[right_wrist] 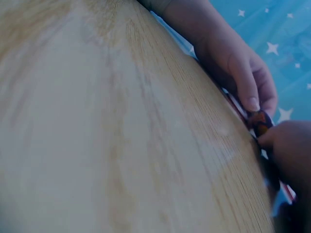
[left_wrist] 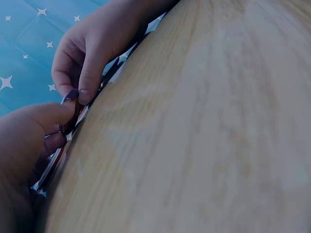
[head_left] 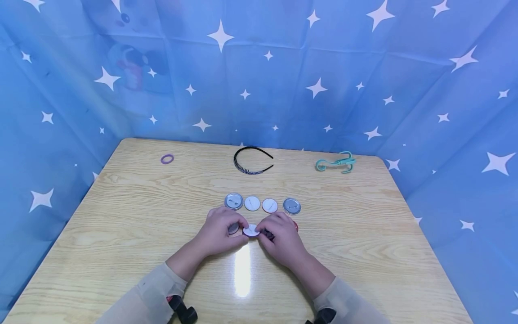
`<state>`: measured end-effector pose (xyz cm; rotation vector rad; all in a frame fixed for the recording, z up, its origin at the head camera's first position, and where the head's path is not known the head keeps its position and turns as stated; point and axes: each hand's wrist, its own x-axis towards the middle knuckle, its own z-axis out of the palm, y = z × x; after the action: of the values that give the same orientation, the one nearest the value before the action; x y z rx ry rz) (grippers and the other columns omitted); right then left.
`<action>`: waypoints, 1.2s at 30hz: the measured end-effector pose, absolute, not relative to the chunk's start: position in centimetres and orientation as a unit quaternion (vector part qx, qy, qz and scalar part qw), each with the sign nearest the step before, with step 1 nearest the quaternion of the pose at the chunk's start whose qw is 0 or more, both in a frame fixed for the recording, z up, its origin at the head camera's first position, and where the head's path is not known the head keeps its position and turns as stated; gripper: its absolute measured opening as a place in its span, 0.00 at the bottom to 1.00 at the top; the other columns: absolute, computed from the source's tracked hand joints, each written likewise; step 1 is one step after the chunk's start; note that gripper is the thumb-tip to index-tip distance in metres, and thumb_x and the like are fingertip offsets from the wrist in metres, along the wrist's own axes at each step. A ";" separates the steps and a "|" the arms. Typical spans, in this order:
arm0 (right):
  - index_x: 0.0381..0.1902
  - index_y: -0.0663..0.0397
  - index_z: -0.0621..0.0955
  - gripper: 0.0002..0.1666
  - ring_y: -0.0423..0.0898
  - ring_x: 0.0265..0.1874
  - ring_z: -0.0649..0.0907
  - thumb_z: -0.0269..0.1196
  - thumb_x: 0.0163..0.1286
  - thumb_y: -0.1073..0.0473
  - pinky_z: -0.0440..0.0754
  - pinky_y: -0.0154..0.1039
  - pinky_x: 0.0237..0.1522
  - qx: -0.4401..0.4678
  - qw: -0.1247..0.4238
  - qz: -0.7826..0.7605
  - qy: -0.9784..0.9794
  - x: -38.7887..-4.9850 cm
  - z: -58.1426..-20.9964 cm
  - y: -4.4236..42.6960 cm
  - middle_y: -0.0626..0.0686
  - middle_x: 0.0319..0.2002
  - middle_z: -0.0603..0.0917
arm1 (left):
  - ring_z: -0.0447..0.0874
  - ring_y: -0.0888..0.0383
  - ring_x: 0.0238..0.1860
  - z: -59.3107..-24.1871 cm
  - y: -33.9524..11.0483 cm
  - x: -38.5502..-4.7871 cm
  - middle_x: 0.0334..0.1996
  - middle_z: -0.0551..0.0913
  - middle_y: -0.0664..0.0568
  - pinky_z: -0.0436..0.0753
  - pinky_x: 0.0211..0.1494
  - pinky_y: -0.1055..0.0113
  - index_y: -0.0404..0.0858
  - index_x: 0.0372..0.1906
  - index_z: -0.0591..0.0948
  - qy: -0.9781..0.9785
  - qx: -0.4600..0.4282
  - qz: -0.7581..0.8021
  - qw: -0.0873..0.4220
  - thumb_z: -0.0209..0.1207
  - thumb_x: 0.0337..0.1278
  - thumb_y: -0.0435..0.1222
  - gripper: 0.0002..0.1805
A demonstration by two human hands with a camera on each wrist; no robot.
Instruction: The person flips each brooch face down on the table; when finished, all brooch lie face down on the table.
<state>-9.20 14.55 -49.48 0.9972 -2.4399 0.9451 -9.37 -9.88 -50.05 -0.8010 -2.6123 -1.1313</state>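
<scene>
Between my hands is a round button badge [head_left: 251, 230], its white pin side up in the head view. My left hand [head_left: 222, 228] pinches its left edge between thumb and finger, while my right hand [head_left: 284, 239] grips the right edge. The wrist views show its dark, patterned rim [left_wrist: 71, 116] tilted up from the table. Partly hidden by the left hand is a grey badge [head_left: 233, 228]; a dark item [head_left: 267, 234] shows under the right hand, and a red edge [head_left: 296, 226] pokes out beyond it.
Beyond the hands, several badges lie pin side up in a row, from a silver one [head_left: 234, 201] to a grey one [head_left: 292, 205]. Toward the back of the wooden table [head_left: 364, 252] lie a purple ring [head_left: 167, 159], a black headband [head_left: 247, 171] and a teal hair clip [head_left: 335, 162].
</scene>
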 end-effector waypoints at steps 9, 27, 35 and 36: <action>0.39 0.43 0.90 0.09 0.45 0.48 0.81 0.78 0.61 0.58 0.77 0.51 0.55 0.349 0.155 0.317 -0.868 -9.1 -49.5 14.7 0.40 0.40 0.89 | 0.78 0.58 0.52 -49.9 -9.9 -9.3 0.39 0.86 0.67 0.68 0.63 0.45 0.54 0.42 0.88 -0.888 -0.271 -0.362 0.079 0.79 0.50 0.50 0.15; 0.42 0.45 0.93 0.10 0.49 0.52 0.81 0.77 0.62 0.56 0.76 0.56 0.58 0.353 0.144 0.293 -0.877 -9.0 -49.3 14.6 0.44 0.45 0.87 | 0.80 0.53 0.57 -49.6 -9.8 -9.2 0.48 0.88 0.61 0.69 0.65 0.42 0.51 0.42 0.88 -0.897 -0.265 -0.346 0.077 0.79 0.50 0.43 0.14; 0.39 0.45 0.92 0.08 0.49 0.52 0.81 0.77 0.62 0.57 0.75 0.55 0.58 0.356 0.156 0.297 -0.872 -9.0 -49.4 14.7 0.44 0.44 0.87 | 0.80 0.54 0.58 -49.6 -9.8 -9.3 0.47 0.87 0.61 0.68 0.65 0.41 0.51 0.42 0.88 -0.898 -0.263 -0.344 0.071 0.78 0.51 0.43 0.14; 0.39 0.45 0.92 0.08 0.49 0.52 0.81 0.77 0.61 0.57 0.75 0.55 0.59 0.355 0.157 0.296 -0.873 -9.0 -49.3 14.8 0.44 0.44 0.87 | 0.80 0.54 0.58 -49.7 -9.8 -9.3 0.48 0.87 0.61 0.69 0.65 0.41 0.52 0.43 0.88 -0.898 -0.265 -0.343 0.072 0.78 0.51 0.43 0.14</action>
<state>-8.97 14.77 -49.35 1.0143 -2.4976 0.8459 -9.30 -9.77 -49.72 -0.7977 -2.6989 -1.0318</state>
